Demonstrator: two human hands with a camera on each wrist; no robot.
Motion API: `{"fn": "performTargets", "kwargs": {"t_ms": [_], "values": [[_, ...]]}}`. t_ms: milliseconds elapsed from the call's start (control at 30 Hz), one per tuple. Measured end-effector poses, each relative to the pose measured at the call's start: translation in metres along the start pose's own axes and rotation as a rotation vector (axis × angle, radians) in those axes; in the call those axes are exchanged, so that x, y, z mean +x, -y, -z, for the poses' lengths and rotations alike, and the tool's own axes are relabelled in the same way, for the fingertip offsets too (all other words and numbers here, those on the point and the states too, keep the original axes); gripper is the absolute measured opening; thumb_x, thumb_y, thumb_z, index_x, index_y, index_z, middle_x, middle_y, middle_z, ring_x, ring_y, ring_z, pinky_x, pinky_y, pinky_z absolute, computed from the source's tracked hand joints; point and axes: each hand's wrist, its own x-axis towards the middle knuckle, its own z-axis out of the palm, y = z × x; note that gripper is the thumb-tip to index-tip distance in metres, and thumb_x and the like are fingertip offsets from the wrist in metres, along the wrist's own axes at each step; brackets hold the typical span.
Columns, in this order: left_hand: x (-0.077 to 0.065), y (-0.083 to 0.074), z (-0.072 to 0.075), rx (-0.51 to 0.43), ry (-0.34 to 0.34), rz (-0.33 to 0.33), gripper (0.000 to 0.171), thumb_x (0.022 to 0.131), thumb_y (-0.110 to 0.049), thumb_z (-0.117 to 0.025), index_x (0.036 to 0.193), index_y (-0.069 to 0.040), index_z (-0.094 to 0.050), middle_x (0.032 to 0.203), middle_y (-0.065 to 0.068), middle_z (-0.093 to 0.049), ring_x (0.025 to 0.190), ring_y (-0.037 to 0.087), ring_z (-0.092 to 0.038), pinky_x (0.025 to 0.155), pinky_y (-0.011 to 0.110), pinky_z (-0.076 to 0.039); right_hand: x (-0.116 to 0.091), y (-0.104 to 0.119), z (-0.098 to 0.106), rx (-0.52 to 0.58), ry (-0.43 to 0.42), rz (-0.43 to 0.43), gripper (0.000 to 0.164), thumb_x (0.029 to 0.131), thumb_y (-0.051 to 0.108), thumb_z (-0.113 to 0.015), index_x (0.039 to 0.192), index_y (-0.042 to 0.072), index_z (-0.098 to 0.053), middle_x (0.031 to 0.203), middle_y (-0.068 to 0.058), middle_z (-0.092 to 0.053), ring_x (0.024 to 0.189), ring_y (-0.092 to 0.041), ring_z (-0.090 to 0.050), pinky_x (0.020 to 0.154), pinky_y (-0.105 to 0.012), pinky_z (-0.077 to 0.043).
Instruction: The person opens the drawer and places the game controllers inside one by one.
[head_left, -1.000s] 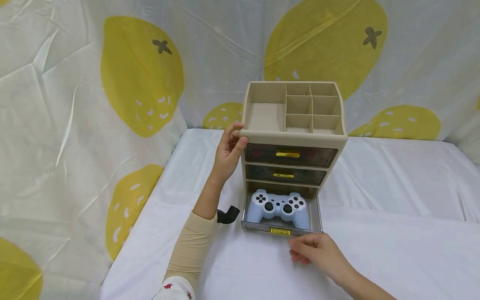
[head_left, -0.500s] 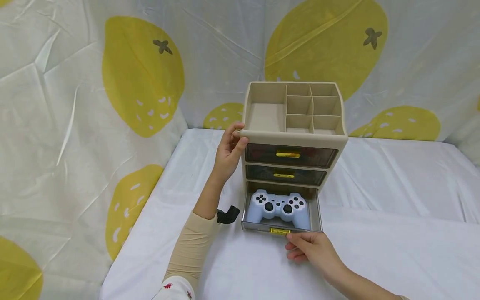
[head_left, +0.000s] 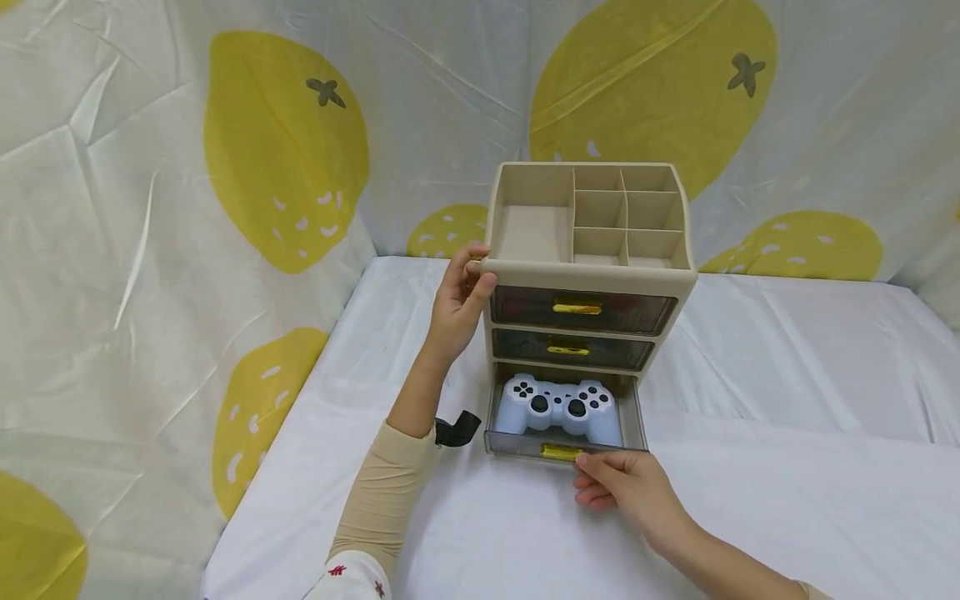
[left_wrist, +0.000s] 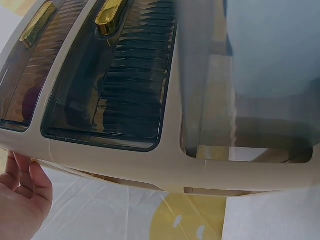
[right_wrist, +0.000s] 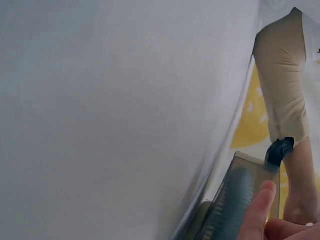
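Observation:
A beige desktop drawer organizer (head_left: 592,269) stands on the white cloth. My left hand (head_left: 455,310) grips its upper left edge, thumb in front and fingers at the side; the left wrist view shows this hand (left_wrist: 25,195) at the casing too. The bottom drawer (head_left: 517,444) is pulled out and holds a light blue game controller (head_left: 557,404). At the drawer's front, my right hand (head_left: 630,492) pinches the right end of the gold handle (head_left: 561,452), thumb on top and fingers curled beneath. In the right wrist view, the thumb (right_wrist: 262,200) lies beside the drawer.
Two upper drawers with dark fronts (head_left: 525,308) and gold handles are closed. The top compartments (head_left: 534,233) contain nothing visible. A black strap piece (head_left: 459,429) sticks out by the left forearm. Lemon-print cloth (head_left: 442,125) hangs behind and at the left.
My right hand has moved slightly left and up onto the handle. The drawer's front edge has risen a little, and the controller with it. My left hand has stayed put.

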Motion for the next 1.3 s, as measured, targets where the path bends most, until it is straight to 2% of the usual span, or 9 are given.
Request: {"fn": "performTargets", "kwargs": {"t_ms": [467,800,1300], "values": [[0.0,0.001,0.001,0.018,0.003,0.024,0.063,0.094,-0.053,-0.056,0.128,-0.001,-0.042,0.084,-0.001,-0.049,0.08,0.015,-0.045,0.073,0.028,-0.037,0.02,0.01,0.005,0.033,0.003,0.014,0.034,0.097,0.015,-0.063,0.103,-0.019,-0.064,0.077,-0.009,-0.07,0.066,-0.016,-0.069,0.063,-0.029,-0.056],[0.0,-0.002,0.002,0.033,0.01,0.002,0.062,0.095,-0.052,-0.056,0.127,0.0,-0.042,0.083,0.002,-0.046,0.077,0.016,-0.044,0.071,0.028,-0.036,0.03,0.014,0.006,0.04,-0.006,-0.003,0.033,0.097,0.014,-0.062,0.103,-0.018,-0.064,0.076,-0.008,-0.069,0.066,-0.016,-0.07,0.062,-0.028,-0.056],[0.0,0.0,0.002,0.024,0.013,-0.003,0.06,0.095,-0.052,-0.056,0.126,-0.002,-0.042,0.083,0.004,-0.046,0.077,0.016,-0.044,0.071,0.028,-0.036,0.048,0.017,0.012,0.053,-0.006,0.019,0.034,0.098,0.014,-0.061,0.106,-0.019,-0.062,0.075,-0.007,-0.069,0.065,-0.015,-0.07,0.062,-0.028,-0.056]]}}
